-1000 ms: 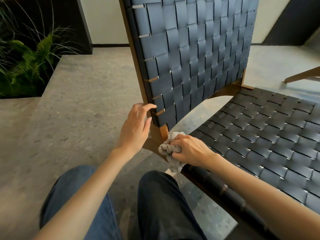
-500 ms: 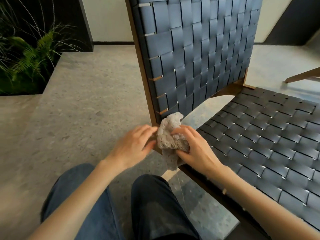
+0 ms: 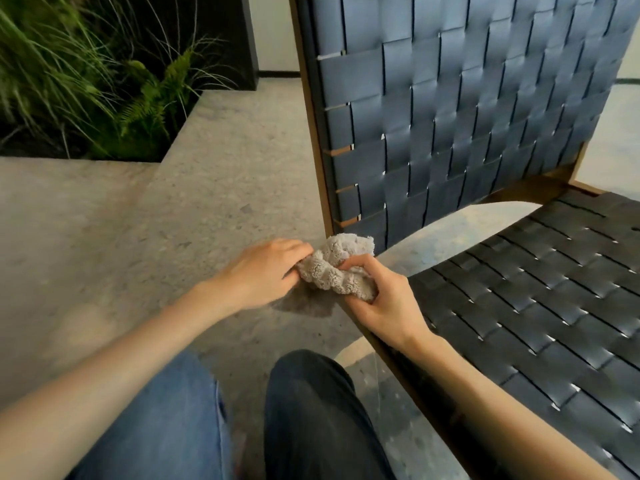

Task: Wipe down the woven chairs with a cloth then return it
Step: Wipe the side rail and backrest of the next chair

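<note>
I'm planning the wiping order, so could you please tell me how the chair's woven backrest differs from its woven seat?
The backrest stands nearly upright; the seat lies roughly flat. The backrest looks blue-grey; the seat looks darker, nearly black. Both are basket-woven straps on a brown wooden frame.

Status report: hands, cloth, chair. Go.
Left hand pinches cloth edge; right hand grips it, bunched. Cloth at rear corner of chair seat, below backrest. Nothing in the way.
</note>
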### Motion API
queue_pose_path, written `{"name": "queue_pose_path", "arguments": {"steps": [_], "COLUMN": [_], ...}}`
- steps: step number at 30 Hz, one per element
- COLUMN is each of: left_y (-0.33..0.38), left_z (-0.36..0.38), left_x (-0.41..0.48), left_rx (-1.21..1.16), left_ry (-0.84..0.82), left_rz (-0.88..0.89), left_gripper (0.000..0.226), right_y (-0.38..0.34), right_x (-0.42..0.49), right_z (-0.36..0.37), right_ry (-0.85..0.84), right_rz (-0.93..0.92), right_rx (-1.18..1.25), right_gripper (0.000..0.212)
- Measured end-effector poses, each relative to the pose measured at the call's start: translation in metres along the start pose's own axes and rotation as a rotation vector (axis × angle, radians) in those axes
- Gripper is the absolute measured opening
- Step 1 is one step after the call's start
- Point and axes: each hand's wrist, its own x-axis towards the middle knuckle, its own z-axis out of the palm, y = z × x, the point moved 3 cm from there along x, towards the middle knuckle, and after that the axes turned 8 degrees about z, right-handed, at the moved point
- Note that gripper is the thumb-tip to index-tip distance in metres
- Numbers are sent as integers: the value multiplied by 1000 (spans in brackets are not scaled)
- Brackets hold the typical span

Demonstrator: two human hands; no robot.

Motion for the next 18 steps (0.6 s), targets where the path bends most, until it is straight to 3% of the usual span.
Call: {"name": "queue_pose_path", "arguments": {"steps": [5,8,14,18], "left_y": [-4,-8,-7,-23], "left_z": [-10,-16,-25,-15], "left_x": [-7,-17,-22,-15], "left_rx": [99,130,59,9], "left_ry": [-51,39,111,192], "left_rz": [-78,-80,-219,-309], "left_gripper": [34,18,24,27], "right_y": [-10,-15,-11,-4], "right_x": [2,1,3,11], "right_z": [9,8,-9,-7], "right_ry": [-71,-97,195,331], "right_rz": [29,32,-111,-49], "right_rx": [-95,-117,-290,-328], "right_gripper": [36,38,28,25]}}
